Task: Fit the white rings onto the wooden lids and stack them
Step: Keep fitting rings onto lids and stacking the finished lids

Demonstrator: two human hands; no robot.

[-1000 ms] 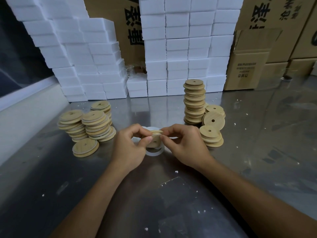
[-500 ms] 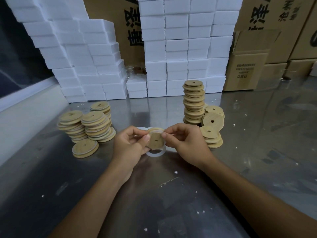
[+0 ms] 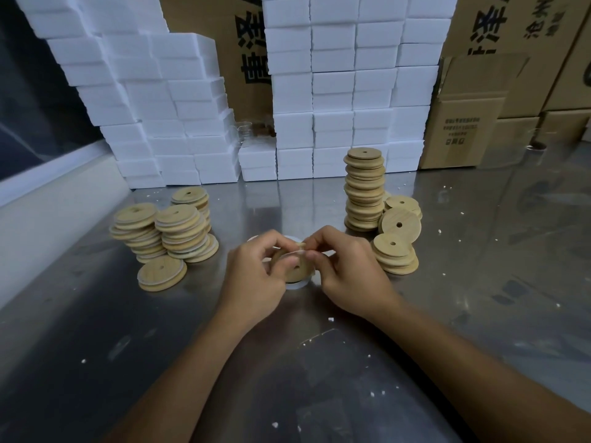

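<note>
Centrally, both hands grip 1 wooden lid (image 3: 295, 266) just above the steel table (image 3: 479, 282). Left of the lid, 3 short stacks of ringed lids (image 3: 166, 228) stand beside a single ringed lid (image 3: 162, 272) lying flat. The left hand (image 3: 256, 279) pinches the lid's left rim; the right hand (image 3: 348, 276) pinches its top edge, where a white ring (image 3: 299, 251) shows. The lid, edge-on 1 second ago, now faces the camera, its small centre hole visible. Right of it rises a tall lid stack (image 3: 364, 190) with loose lids (image 3: 396, 247) beside; behind stand white foam blocks (image 3: 332, 91) and cardboard boxes (image 3: 467, 129).
</note>
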